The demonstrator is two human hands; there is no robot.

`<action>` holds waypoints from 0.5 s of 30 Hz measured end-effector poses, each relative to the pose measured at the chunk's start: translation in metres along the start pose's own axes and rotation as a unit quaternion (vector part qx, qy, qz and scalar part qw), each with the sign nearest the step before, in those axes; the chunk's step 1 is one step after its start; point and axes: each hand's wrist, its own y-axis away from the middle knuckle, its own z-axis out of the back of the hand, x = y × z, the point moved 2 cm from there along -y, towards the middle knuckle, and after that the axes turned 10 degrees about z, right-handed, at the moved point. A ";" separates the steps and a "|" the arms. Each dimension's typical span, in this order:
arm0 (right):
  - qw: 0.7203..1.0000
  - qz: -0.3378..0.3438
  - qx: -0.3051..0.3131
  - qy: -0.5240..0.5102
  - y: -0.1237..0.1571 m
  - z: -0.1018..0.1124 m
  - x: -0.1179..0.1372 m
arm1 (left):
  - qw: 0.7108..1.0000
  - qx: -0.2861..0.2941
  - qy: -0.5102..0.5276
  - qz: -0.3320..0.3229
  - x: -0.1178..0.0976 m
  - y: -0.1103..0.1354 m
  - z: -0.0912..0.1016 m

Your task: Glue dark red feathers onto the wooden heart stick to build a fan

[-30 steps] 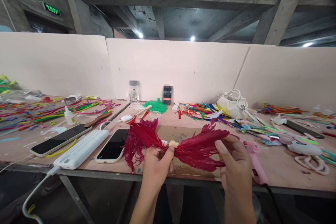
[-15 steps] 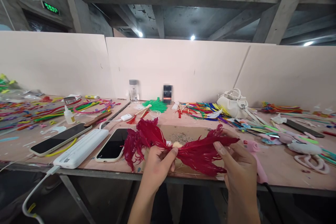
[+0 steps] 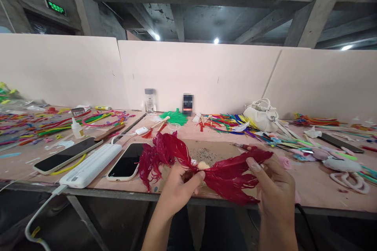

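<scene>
Dark red feathers (image 3: 229, 176) spread out to both sides of a small pale wooden piece (image 3: 203, 166) over the near edge of the table. My left hand (image 3: 184, 186) pinches the bundle at its middle, thumb beside the pale piece. On the right, my right hand (image 3: 273, 180) grips the outer tips of the right-hand feathers between thumb and fingers. More red feathers (image 3: 160, 153) hang to the left, partly over a phone. Beneath lies a brown cardboard sheet (image 3: 212, 147) with dark specks on it. Behind my right hand a pink tool (image 3: 285, 162) is mostly hidden.
Left of the feathers are a phone (image 3: 128, 162), a white power bank (image 3: 92, 164) with a cable, another phone (image 3: 69, 155) and a glue bottle (image 3: 77, 128). Green feathers (image 3: 176, 117), a clear bottle (image 3: 149, 102) and a white handbag (image 3: 262, 115) stand farther back.
Both hands have shifted slightly right and the right one a little down, carrying the feathers along. A pen-like tool's tip now shows on the cardboard, and the pink tool is more covered.
</scene>
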 end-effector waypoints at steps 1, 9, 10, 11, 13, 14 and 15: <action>1.000 -0.006 0.005 0.002 0.000 0.000 0.002 | 1.000 0.006 -0.010 -0.002 -0.002 0.000 -0.001; 1.000 -0.010 0.013 0.011 0.000 -0.002 0.007 | 1.000 0.004 -0.028 -0.007 -0.008 0.000 -0.004; 1.000 -0.011 0.010 0.017 0.000 -0.003 0.007 | 1.000 0.009 -0.023 -0.010 -0.008 0.001 -0.005; 1.000 -0.011 0.006 0.024 0.000 -0.004 0.006 | 1.000 0.012 -0.017 -0.013 -0.009 0.001 -0.005; 0.999 -0.010 -0.006 0.035 0.001 -0.005 0.006 | 1.000 0.009 -0.003 -0.013 -0.009 0.002 -0.006; 0.999 -0.011 -0.009 0.037 0.001 -0.006 0.006 | 1.000 0.004 0.005 -0.011 -0.009 0.002 -0.006; 0.999 -0.013 -0.010 0.038 0.001 -0.007 0.006 | 1.000 -0.001 0.013 -0.007 -0.009 0.002 -0.006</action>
